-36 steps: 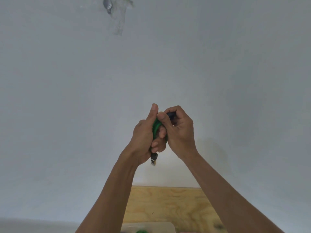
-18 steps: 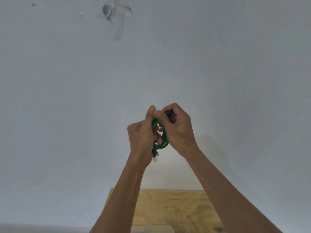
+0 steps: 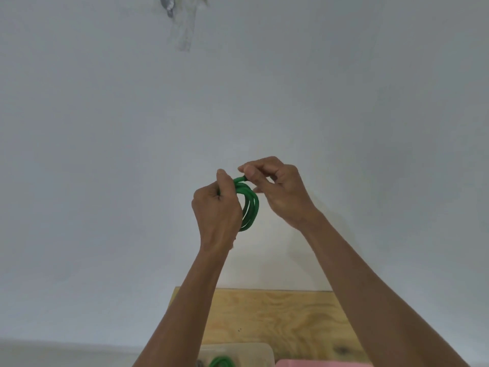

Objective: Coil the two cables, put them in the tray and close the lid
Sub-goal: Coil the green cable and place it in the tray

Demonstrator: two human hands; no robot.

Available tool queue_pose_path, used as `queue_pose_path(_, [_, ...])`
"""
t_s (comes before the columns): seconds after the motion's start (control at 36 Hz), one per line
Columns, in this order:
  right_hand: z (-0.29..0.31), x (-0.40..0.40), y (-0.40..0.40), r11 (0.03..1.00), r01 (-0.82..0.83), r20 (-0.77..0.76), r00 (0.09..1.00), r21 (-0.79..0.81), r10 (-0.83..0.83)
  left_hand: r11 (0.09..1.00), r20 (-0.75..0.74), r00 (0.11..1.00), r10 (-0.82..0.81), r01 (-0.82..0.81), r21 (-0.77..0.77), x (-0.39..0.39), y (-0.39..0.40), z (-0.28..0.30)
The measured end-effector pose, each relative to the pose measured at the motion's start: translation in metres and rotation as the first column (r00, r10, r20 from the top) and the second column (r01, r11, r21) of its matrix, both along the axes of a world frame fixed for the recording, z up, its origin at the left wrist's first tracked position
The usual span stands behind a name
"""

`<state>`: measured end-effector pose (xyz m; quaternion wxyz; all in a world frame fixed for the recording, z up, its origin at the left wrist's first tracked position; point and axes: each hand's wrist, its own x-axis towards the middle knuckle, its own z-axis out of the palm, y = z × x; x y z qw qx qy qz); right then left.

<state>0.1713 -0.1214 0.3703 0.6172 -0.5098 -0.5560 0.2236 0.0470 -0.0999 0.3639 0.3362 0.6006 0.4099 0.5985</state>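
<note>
Both hands are raised in front of a plain white wall [image 3: 105, 181]. The left hand [image 3: 217, 207] grips a coiled green round-section cable [image 3: 250, 205], fingers curled round the loops on the coil's left side. The right hand [image 3: 277, 192] pinches the cable's free end between thumb and forefinger at the top of the coil; the end fitting is hidden by the fingers. Below, a light plywood board [image 3: 277, 316] lies against the wall. At the bottom edge, a translucent plastic tray [image 3: 260, 352] holds a second green cable [image 3: 221, 362]; a pink flat object [image 3: 317, 363] sits just beside the tray
</note>
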Motion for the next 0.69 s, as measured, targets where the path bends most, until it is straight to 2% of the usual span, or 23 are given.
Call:
queue_pose_path(0.06, [-0.004,-0.002,0.004,0.998,0.056,0.021,0.998,0.029,-0.057,1.0,-0.004,1.0,-0.012,0.012,0.004,0.002,-0.002,0.002])
queue_pose_path(0.14, [-0.011,-0.007,0.004,0.999,0.036,-0.004,0.999,0.023,-0.036,1.0,0.016,1.0,-0.017,0.017,-0.006,0.004,-0.002,0.006])
queue_pose_path(0.22, [-0.013,-0.009,0.0,1.0,0.028,0.065,0.998,-0.004,-0.028,1.0,0.0,1.0,-0.018,0.018,-0.013,0.002,0.0,0.008])
queue_pose_path(0.25, [-0.012,-0.01,-0.002,1.0,0.005,0.061,0.998,-0.03,-0.003,1.0,0.001,1.0,-0.01,0.01,-0.017,0.002,0.001,0.008])
queue_pose_path(0.33, [-0.01,-0.01,-0.009,0.974,-0.183,-0.091,0.981,-0.134,0.172,0.999,0.004,0.999,0.032,-0.032,-0.03,-0.001,0.009,0.008])
queue_pose_path(0.39, [-0.011,-0.01,-0.011,0.957,-0.247,-0.041,0.969,-0.149,0.244,0.998,0.003,0.999,0.045,-0.045,-0.052,-0.003,0.015,0.008])
queue_pose_path(0.44, [-0.014,-0.01,-0.01,0.971,-0.179,0.108,0.974,-0.161,0.197,0.996,-0.008,0.999,0.043,-0.044,-0.072,-0.005,0.018,0.006])
queue_pose_path(0.53, [-0.017,-0.016,-0.006,0.984,-0.054,0.176,0.981,-0.167,0.084,0.995,-0.011,0.999,0.032,-0.033,-0.098,-0.006,0.018,0.003])
queue_pose_path(0.58, [-0.02,-0.022,-0.005,0.992,0.003,0.171,0.985,-0.126,0.019,0.994,-0.013,0.999,0.035,-0.036,-0.107,-0.006,0.018,0.002])
queue_pose_path(0.69, [-0.026,-0.033,-0.005,0.998,0.024,0.031,0.999,-0.061,-0.022,0.993,0.001,0.999,0.037,-0.037,-0.108,-0.009,0.019,0.004])
